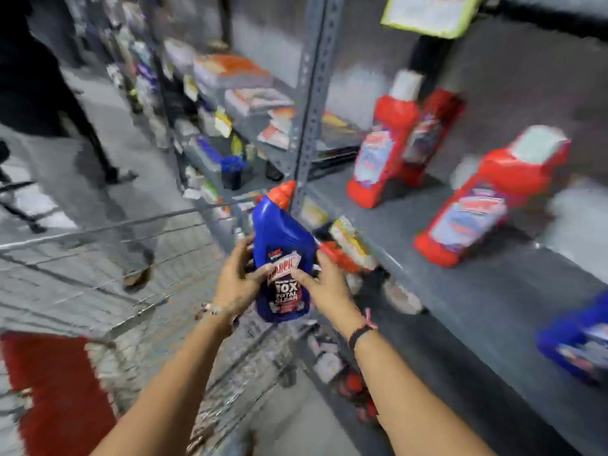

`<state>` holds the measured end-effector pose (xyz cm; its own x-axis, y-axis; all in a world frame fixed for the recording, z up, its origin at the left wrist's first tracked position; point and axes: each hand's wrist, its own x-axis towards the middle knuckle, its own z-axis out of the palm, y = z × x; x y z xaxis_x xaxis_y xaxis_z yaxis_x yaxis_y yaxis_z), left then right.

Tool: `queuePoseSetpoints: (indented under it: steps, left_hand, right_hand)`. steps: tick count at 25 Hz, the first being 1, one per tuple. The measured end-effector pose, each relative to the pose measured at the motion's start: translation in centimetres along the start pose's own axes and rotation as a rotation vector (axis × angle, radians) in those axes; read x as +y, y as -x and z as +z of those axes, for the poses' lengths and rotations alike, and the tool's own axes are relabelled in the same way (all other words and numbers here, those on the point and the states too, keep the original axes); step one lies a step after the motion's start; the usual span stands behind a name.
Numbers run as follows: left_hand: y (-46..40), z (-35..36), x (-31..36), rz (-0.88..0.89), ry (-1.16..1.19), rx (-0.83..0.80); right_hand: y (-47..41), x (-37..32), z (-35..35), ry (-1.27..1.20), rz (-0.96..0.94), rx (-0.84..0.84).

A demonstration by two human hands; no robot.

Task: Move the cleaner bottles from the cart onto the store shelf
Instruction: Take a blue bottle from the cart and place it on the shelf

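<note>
Blue cleaner bottle [283, 255] (orange cap up) is gripped by left hand [235, 281] and right hand [324, 284] fingers above the cart [138, 291].

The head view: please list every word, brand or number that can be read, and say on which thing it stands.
"10X" on the label of the blue bottle held in the left hand and right hand.
"TOTAL CLEAN" just below it, on the same label; slightly blurred.
The red brand banner above "10X": too blurred to read surely.
Labels on the red bottles on the shelf: blurred.
Shelf tags and sign: unreadable.
</note>
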<state>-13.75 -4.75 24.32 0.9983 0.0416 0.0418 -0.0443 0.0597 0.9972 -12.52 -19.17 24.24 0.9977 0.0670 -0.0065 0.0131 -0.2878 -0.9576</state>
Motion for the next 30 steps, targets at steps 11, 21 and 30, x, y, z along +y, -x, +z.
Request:
queuePoseSetpoints:
  steps: [11,21,30]
  left_hand:
    - [11.6,28.2,8.9,0.24,0.004,-0.88]
    - [17.8,44.2,8.0,0.337,-0.142,-0.9]
    - [14.8,47.2,1.3,0.286,-0.182,-0.974]
  right_hand:
    - [25.5,-2.2,-23.9,0.063,-0.017,0.868]
    - [31.9,2.7,-35.4,0.165,0.075,1.136]
    - [29.7,8.5,-39.2,-0.019,0.17,1.038]
